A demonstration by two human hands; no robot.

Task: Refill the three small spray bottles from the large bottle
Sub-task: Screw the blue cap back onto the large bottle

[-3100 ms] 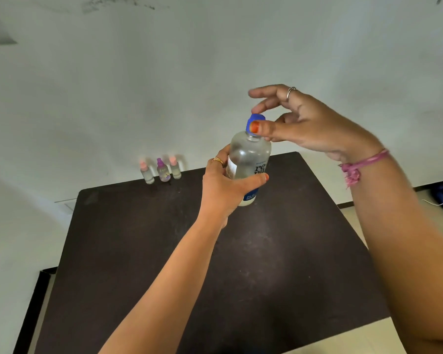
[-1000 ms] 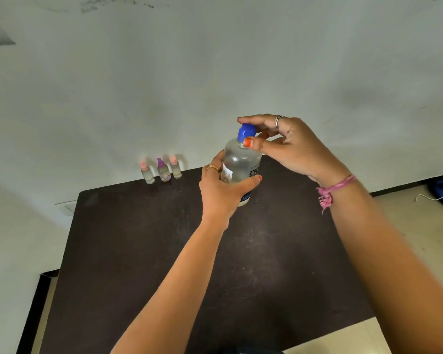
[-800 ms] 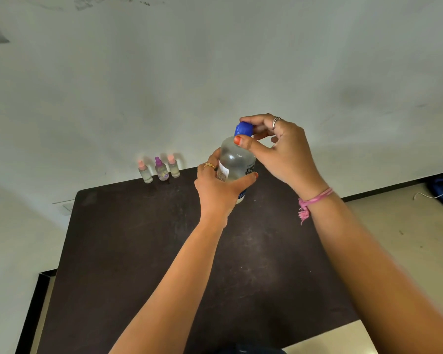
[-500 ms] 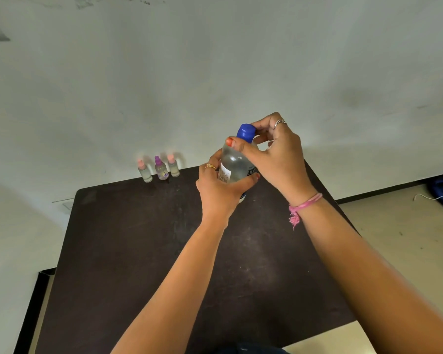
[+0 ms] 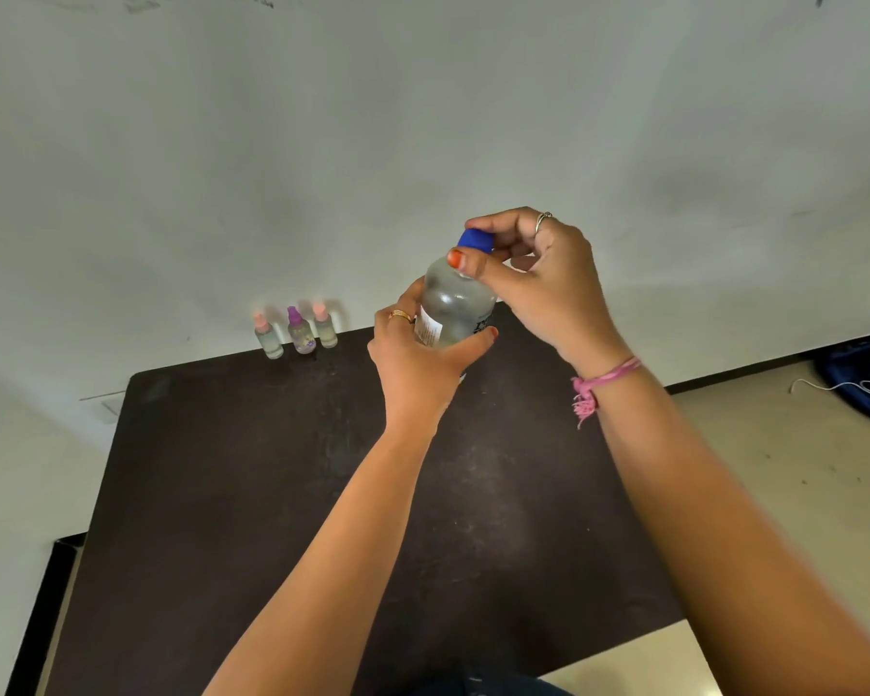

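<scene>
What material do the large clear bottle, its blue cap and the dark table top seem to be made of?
Large clear bottle: probably clear plastic, glossy; it is see-through with bright highlights, though glass cannot be excluded.
Blue cap: likely opaque moulded plastic, with an even colour.
Dark table top: perhaps laminate or painted wood, matt dark brown with pale scuffs and dusty marks; no grain is visible.
</scene>
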